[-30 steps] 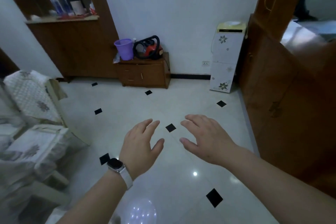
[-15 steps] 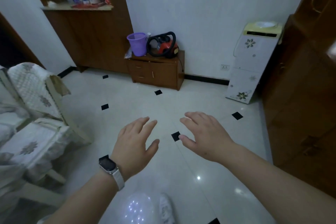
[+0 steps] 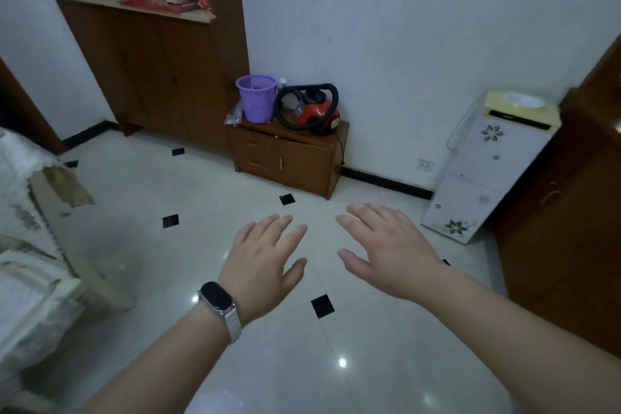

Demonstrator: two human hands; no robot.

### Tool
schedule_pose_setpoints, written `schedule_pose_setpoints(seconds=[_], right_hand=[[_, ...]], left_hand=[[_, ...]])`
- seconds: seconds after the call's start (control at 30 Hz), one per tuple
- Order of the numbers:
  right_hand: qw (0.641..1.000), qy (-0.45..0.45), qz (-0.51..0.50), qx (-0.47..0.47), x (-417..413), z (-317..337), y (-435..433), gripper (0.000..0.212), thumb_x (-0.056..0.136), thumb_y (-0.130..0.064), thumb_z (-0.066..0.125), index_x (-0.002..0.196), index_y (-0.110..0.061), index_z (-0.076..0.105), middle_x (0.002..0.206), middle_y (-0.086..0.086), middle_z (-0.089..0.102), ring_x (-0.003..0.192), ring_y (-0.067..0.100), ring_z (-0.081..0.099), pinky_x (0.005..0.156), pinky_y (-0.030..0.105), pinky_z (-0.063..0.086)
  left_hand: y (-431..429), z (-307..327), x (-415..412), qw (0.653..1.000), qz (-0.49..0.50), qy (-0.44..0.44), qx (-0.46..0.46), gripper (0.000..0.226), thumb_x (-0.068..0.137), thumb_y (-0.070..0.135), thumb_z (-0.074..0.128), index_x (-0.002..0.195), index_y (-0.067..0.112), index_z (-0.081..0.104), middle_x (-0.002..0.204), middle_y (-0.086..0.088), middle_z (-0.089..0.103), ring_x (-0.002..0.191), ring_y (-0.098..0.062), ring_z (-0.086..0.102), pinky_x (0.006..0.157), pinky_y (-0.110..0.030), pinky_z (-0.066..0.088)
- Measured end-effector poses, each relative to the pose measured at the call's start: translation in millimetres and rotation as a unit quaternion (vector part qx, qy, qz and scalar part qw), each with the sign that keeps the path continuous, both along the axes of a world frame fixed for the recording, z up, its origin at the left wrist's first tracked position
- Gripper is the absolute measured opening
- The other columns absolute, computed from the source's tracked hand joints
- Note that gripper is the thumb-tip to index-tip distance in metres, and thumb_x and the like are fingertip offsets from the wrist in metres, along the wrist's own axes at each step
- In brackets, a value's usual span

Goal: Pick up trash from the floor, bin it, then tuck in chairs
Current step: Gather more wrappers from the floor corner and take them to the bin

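Glossy tiled floor point(image 3: 369, 363) lies open under the left hand point(image 3: 265, 265) and right hand point(image 3: 389, 255), fingers point(image 3: 268, 228) spread, holding nothing. Beyond the fingers a purple bin point(image 3: 257, 97) tops a low cabinet point(image 3: 289, 158); covered chairs point(image 3: 30, 245) line their left.

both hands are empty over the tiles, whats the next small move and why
Probably turn the view toward the covered chairs on the left to look for trash. The left hand and right hand are both open and hold nothing, no litter shows on the tiled floor ahead, and the purple basket, likely the bin, sits on the low cabinet.
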State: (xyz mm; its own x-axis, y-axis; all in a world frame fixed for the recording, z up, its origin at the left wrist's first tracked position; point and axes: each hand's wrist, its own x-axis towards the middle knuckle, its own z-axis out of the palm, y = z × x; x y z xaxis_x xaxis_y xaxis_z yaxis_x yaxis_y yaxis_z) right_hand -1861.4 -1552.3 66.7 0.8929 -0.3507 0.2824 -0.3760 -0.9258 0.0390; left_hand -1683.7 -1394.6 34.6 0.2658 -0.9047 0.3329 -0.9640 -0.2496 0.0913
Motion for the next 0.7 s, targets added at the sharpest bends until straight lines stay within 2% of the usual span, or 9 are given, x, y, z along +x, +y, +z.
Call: schedule_pose_setpoints(seconds=[0.47,0.7], right_hand=[[0.991,-0.039,0.124,0.036,203,-27,-116,0.052,0.089,-0.051,0.045,0.125,-0.017,0.061,0.127,0.006,0.060,0.116,0.028,0.055,0.095,0.041,0.044],[0.979,-0.032,0.195,0.050,332,-39,-210,0.052,0.089,-0.053,0.044,0.127,-0.021,0.059,0.129,0.003,0.058,0.118,0.025,0.052,0.098,0.036,0.036]], left_hand=[[-89,-8,174,0.998,0.055,-0.025,-0.013,0.046,0.088,0.043,0.052,0.125,0.017,0.061,0.127,-0.009,0.063,0.118,-0.032,0.057,0.095,-0.046,0.047],[-164,5,275,0.988,0.148,-0.048,0.008,0.048,0.088,0.045,0.048,0.124,0.018,0.062,0.126,-0.009,0.063,0.117,-0.032,0.057,0.096,-0.047,0.047]])
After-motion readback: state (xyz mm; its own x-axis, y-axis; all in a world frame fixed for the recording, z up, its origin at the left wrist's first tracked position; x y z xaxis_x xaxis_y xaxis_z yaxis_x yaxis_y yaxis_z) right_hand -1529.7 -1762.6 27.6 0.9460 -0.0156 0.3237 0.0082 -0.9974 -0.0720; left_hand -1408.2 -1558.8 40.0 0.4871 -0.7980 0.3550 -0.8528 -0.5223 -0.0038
